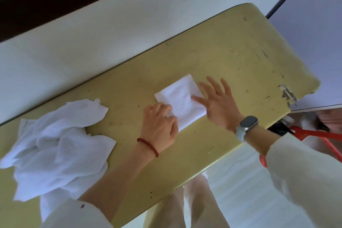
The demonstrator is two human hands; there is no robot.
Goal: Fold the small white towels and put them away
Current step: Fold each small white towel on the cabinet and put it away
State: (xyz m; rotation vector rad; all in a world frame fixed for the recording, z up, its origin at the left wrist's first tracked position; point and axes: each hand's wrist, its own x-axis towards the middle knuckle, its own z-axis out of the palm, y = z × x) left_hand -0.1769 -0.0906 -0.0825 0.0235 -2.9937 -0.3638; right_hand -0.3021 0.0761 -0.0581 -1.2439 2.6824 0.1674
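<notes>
A small white towel (pixel 179 99), folded into a neat rectangle, lies flat near the middle of the yellow table (pixel 231 55). My left hand (pixel 159 124) rests on its near-left corner with the fingers curled over the edge. My right hand (pixel 217 101), fingers spread and straight, presses flat on the towel's right side. A loose heap of unfolded white towels (pixel 55 144) lies at the left end of the table, apart from both hands.
The tabletop is scratched, with chipped paint at its right corner (pixel 286 94). A white wall (pixel 111 29) runs along the table's far edge. A red frame (pixel 318 135) stands beyond the right end. My legs (pixel 196 205) show below the near edge.
</notes>
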